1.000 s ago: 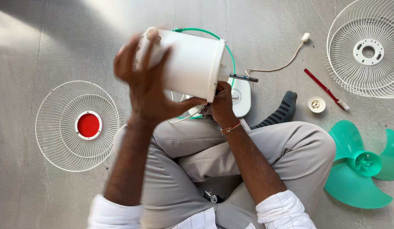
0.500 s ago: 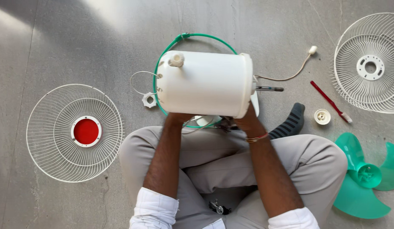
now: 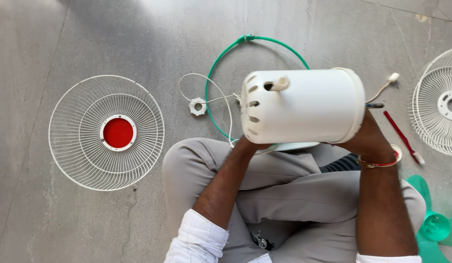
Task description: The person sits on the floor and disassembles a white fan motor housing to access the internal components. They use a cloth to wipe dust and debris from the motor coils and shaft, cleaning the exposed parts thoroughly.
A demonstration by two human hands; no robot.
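A: Underneath, grey concrete floor (image 3: 65, 39), sunlit at the top.

B: Right, and left of the left hand (image 3: 248, 144): white wire grille with red hub (image 3: 106, 132), white nut (image 3: 197, 106), green ring (image 3: 257, 41).

A: Hands?

B: Both gripping the white motor housing (image 3: 304, 104) from below, above the lap. Beyond the right hand (image 3: 367, 139): red brush (image 3: 404, 138), second grille (image 3: 440, 109), green blade (image 3: 433, 226).

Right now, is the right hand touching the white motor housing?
Touching. The head view shows the right hand pressed against the flanged end of the white motor housing, with no gap where the two meet.
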